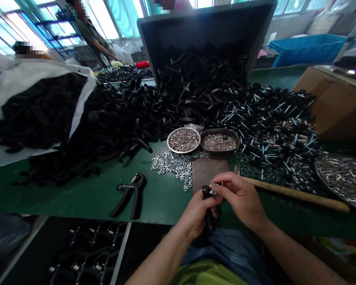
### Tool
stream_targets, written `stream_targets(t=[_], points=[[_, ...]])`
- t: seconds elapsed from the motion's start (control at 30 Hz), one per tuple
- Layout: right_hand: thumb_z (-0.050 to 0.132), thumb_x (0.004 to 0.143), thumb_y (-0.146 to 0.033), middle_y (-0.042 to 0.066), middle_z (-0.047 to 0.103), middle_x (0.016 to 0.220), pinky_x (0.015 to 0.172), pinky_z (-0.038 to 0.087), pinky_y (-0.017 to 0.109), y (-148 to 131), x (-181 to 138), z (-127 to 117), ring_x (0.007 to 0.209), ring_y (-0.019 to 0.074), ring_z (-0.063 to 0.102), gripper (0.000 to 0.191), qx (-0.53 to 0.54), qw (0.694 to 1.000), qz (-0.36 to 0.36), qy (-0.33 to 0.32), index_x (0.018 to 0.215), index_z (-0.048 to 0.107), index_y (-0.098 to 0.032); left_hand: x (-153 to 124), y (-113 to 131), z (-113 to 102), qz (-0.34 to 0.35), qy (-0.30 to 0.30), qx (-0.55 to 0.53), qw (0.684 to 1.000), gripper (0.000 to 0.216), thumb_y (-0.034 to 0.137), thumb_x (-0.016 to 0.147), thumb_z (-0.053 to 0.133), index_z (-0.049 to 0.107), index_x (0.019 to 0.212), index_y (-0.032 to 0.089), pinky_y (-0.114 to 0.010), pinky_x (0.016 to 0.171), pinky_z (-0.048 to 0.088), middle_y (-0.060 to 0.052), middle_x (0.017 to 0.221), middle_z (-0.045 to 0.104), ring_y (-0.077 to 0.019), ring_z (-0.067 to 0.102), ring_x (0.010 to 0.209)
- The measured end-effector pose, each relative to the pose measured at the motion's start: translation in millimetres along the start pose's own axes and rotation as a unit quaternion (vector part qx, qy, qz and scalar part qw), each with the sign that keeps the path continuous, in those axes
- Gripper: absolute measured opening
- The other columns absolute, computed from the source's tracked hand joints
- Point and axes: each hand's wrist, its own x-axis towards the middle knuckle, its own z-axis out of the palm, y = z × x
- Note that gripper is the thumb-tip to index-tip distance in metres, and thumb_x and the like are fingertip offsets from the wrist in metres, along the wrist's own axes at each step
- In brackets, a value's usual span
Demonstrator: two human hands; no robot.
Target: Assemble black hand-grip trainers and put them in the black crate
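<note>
My left hand (pixel 197 213) is wrapped around a black plastic handle (pixel 206 191), its end sticking up above the thumb. Thumb and fingers of my right hand (pixel 240 198) pinch a small shiny metal piece (pixel 214 190) against the handle's top; its exact shape is hard to make out. Both hands are over the near edge of a flat brown plate (pixel 207 170). Left of them lies a black hand grip strengthener (pixel 133 194) with two handles and a metal spring. Loose nuts (pixel 178 168) are spread beside the plate.
Behind the plate stand a round dish (pixel 184 150) and an oval tin (pixel 221 153) of small metal parts. A hammer's wooden handle (pixel 296 193) lies at right. Piled black handles (pixel 121 107), a tipped grey bin (pixel 148 47) and a cardboard box (pixel 335 99) surround the area.
</note>
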Motion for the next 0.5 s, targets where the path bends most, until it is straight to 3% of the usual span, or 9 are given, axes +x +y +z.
stream_targets(t=[0.13, 0.23, 0.37, 0.43, 0.5], points=[[0.059, 0.08, -0.02, 0.0, 0.067, 0.085, 0.076, 0.046, 0.027, 8, -2, 4, 0.082, 0.0148, 0.062, 0.008, -0.064, 0.997, -0.047, -0.005, 0.084, 0.065, -0.024, -1, 0, 2, 0.028, 0.0, 0.034, 0.999, 0.025, 0.025, 0.068, 0.066, 0.054, 0.088, 0.015, -0.02, 0.049, 0.033, 0.006, 0.056, 0.044, -0.0072, 0.039, 0.048], [0.059, 0.08, -0.024, 0.0, 0.066, 0.083, 0.072, 0.046, 0.027, 16, 1, 3, 0.079, 0.0154, 0.061, 0.006, -0.031, 1.0, 0.007, -0.002, 0.082, 0.065, -0.023, -4, 0, 1, 0.06, 0.028, 0.149, 0.987, 0.034, 0.034, 0.071, 0.066, 0.056, 0.097, 0.016, -0.021, 0.05, 0.033, 0.003, 0.067, 0.052, -0.0095, 0.043, 0.054], [0.062, 0.077, -0.029, 0.0, 0.063, 0.073, 0.064, 0.046, 0.026, 22, 2, 1, 0.069, 0.0148, 0.06, 0.008, 0.052, 0.993, 0.099, -0.024, 0.079, 0.063, -0.021, -9, -1, -4, 0.126, 0.064, 0.339, 0.93, 0.039, 0.045, 0.07, 0.068, 0.059, 0.094, 0.015, -0.025, 0.062, 0.037, -0.004, 0.083, 0.061, -0.0172, 0.052, 0.074], [0.063, 0.076, -0.03, -0.001, 0.062, 0.07, 0.063, 0.046, 0.026, 23, 2, 0, 0.067, 0.0143, 0.059, 0.01, 0.084, 0.989, 0.116, -0.038, 0.077, 0.061, -0.02, -12, -2, -6, 0.136, 0.05, 0.386, 0.911, 0.04, 0.047, 0.069, 0.068, 0.06, 0.092, 0.015, -0.026, 0.064, 0.037, -0.004, 0.081, 0.062, -0.0183, 0.052, 0.074], [0.06, 0.078, -0.033, -0.001, 0.061, 0.069, 0.061, 0.046, 0.026, 27, 6, -4, 0.066, 0.0142, 0.058, 0.014, 0.089, 0.986, 0.119, -0.069, 0.078, 0.06, -0.02, -16, -3, -7, 0.132, 0.033, 0.382, 0.914, 0.04, 0.047, 0.07, 0.068, 0.059, 0.092, 0.015, -0.025, 0.062, 0.037, -0.004, 0.079, 0.06, -0.0166, 0.051, 0.071]])
